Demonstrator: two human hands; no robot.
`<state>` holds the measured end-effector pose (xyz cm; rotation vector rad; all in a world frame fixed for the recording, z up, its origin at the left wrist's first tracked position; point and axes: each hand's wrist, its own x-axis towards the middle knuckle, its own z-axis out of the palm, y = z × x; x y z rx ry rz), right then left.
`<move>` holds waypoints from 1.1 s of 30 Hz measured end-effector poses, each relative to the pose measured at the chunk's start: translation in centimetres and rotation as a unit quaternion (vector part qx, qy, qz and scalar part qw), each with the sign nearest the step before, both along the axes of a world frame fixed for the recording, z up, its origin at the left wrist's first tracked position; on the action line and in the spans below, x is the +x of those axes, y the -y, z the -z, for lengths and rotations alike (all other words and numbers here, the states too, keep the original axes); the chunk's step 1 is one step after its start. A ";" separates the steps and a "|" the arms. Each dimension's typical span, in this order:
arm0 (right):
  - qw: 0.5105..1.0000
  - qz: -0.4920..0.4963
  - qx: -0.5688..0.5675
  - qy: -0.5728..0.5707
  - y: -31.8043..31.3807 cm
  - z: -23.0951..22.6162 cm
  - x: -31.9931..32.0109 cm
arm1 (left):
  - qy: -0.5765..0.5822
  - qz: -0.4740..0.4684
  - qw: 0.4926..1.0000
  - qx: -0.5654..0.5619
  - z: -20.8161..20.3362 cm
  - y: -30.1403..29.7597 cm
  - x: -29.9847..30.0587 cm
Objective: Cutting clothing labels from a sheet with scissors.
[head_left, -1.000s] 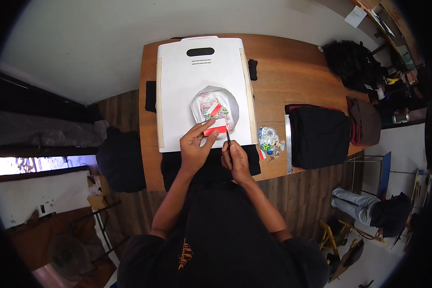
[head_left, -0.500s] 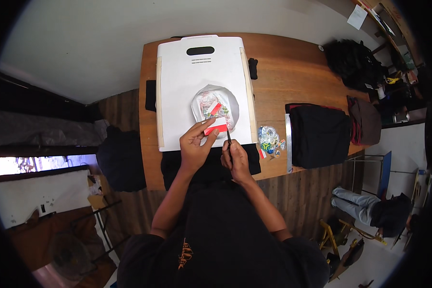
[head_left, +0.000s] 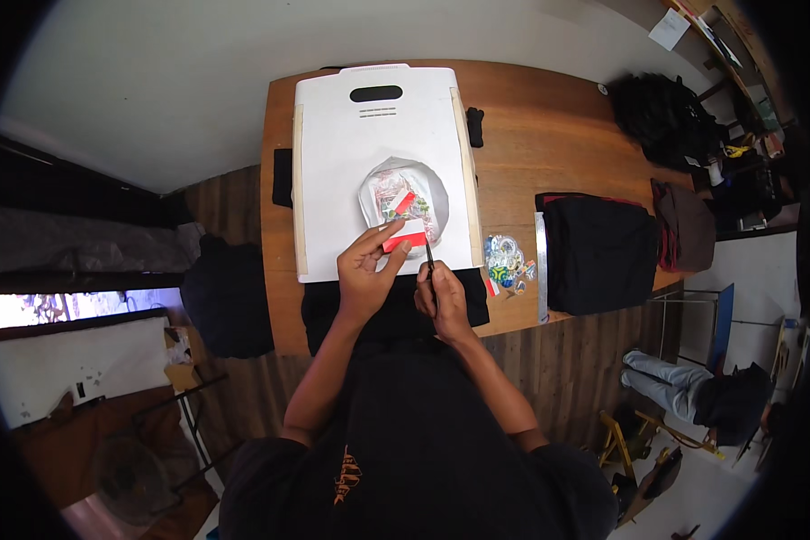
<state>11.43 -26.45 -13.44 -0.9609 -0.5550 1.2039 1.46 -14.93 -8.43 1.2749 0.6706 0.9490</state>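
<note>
My left hand (head_left: 367,274) pinches a small red-and-white piece (head_left: 405,238) between thumb and fingers. Close by on the right, my right hand (head_left: 442,297) grips a slim black tool (head_left: 429,262), its kind too small to make out. Its tip is at the lower right edge of the red-and-white piece. Just beyond both hands is a round whitish bowl-like container (head_left: 366,203) holding printed scraps and another red-and-white piece (head_left: 405,202). It sits on a white board (head_left: 333,162) with a dark oval handle slot.
Right of the board on the wooden table (head_left: 522,117) lie clear packets with colourful pieces (head_left: 504,259), a metal ruler (head_left: 542,270) and folded dark cloth (head_left: 598,256). A black backpack (head_left: 661,117) stands at the far right. Another person (head_left: 729,400) is off to the right.
The tip of the black tool has shifted very slightly at the edge of the red-and-white piece. Both hands stay almost in place.
</note>
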 end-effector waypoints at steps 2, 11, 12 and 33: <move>1.000 -0.001 0.009 0.004 -0.1 0.1 0.1 | -0.005 0.006 1.000 -0.003 0.0 0.0 -0.1; 1.000 0.003 0.007 -0.001 -0.1 -0.1 0.1 | 0.009 0.006 1.000 0.000 0.0 0.2 0.1; 1.000 0.003 0.007 -0.001 -0.1 -0.1 0.0 | 0.006 0.008 1.000 -0.002 0.1 0.2 0.1; 1.000 0.014 0.018 -0.019 -0.4 0.0 -0.2 | -0.008 0.011 1.000 -0.003 0.0 0.4 0.1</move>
